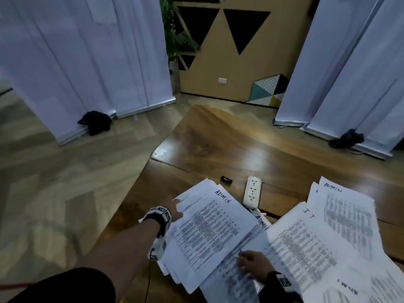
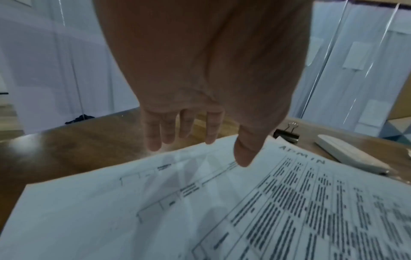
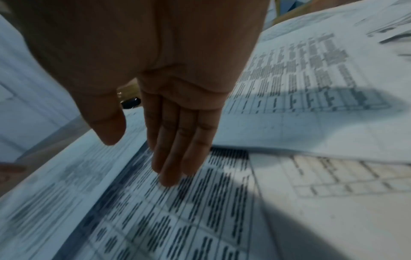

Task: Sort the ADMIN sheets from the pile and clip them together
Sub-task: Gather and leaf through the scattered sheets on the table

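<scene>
A stack of printed sheets topped by one marked ADMIN (image 1: pixel 209 224) lies at the table's near left. My left hand (image 1: pixel 176 207) rests open at the stack's left edge; in the left wrist view its thumb (image 2: pixel 244 156) touches the top ADMIN sheet (image 2: pixel 222 202) and the straight fingers reach past the far edge. My right hand (image 1: pixel 243 262) lies flat, straight fingertips (image 3: pixel 169 179) pressing a printed sheet (image 3: pixel 189 219) beside the stack. A second ADMIN sheet (image 1: pixel 345 206) lies far right, half under an IT sheet (image 1: pixel 306 232). A black binder clip (image 1: pixel 226 179) sits beyond the stack.
A white power strip (image 1: pixel 252 191) lies on the wooden table (image 1: pixel 218 149) just right of the clip. More loose sheets (image 1: pixel 360 285) cover the near right. The table's left edge (image 1: pixel 131 193) drops to the floor close to my left hand.
</scene>
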Tool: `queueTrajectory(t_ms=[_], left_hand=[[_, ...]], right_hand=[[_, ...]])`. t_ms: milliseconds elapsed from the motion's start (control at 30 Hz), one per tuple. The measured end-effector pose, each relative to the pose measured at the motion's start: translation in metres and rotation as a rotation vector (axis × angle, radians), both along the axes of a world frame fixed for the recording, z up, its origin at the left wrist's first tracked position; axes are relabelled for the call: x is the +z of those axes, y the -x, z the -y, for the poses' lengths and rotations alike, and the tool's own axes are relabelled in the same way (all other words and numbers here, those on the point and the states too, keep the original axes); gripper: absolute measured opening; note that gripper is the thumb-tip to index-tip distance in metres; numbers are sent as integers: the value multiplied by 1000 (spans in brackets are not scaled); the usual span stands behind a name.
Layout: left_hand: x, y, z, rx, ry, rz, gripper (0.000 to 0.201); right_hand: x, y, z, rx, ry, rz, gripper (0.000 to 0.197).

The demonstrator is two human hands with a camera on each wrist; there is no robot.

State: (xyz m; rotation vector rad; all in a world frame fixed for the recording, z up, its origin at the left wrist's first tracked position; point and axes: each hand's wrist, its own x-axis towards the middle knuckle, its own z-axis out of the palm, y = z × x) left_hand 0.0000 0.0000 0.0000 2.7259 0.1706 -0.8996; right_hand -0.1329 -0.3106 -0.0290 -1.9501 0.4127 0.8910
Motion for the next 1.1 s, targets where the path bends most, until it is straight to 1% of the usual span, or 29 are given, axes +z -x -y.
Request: queueTrajectory(t_ms=[67, 133, 167, 200, 267, 333, 400, 433, 500, 533, 567, 633, 700, 733, 833, 933, 1000, 1033, 1067, 1100], left_hand=[[-11, 4, 2, -48, -96, -61, 89], [-19, 18, 12, -132, -198, -65, 101], [-22, 25, 19, -171, -230, -60, 104], [-26, 32, 25, -205, -251, -51, 105], [-30, 47, 37, -215, -256, -12, 99], [-36, 61, 46, -212, -205, 10, 91], [-37, 76, 53, -222, -161, 14, 86], [-37, 82, 54, -228, -153, 21, 82], [-34, 86, 53, -190, -147, 72, 73], [-32, 86, 50, -146, -152, 95, 72], [-30, 84, 45, -93, -148, 102, 74], [-29, 82, 36, 18, -107, 92, 90], [-30, 85, 31, 57, -95, 87, 104], [-32, 87, 29, 49, -94, 95, 109], [-34, 99, 29, 27, -102, 55, 120], [-35, 108, 25, 58, -172, 51, 115], [-34, 112, 22, 81, -203, 63, 107], [-33, 113, 20, 105, -186, 61, 106], [-33, 113, 19, 131, -154, 52, 108], [-33, 114, 19, 153, -122, 44, 113]], right_hand=[[-22, -9, -6, 42, 67, -3, 22], [-22, -11, -13, 34, -39, -67, 29], [-19, -12, -20, 19, -80, -78, 29], [-12, -12, -25, 9, -91, -81, 26], [-5, -10, -33, -30, -82, -50, 18], [-6, -7, -37, -51, -51, -19, 22], [-5, -5, -38, -87, -80, -52, 29], [-8, -4, -36, -118, -104, -62, 29], [-9, 0, -32, -198, -134, -58, 22], [-8, 3, -29, -244, -156, -62, 19], [-8, 7, -26, -296, -189, -61, 17], [-2, 17, -23, -388, -215, -57, 13], [3, 28, -21, -410, -194, -18, 11], [2, 34, -20, -383, -149, 17, 12], [-4, 52, -22, -208, 71, 81, 9], [1, 69, -30, -166, 128, 118, 8], [5, 77, -34, -109, 134, 138, 15], [5, 80, -35, -73, 146, 150, 20], [8, 84, -37, -32, 177, 181, 26], [8, 89, -39, 26, 249, 225, 35]])
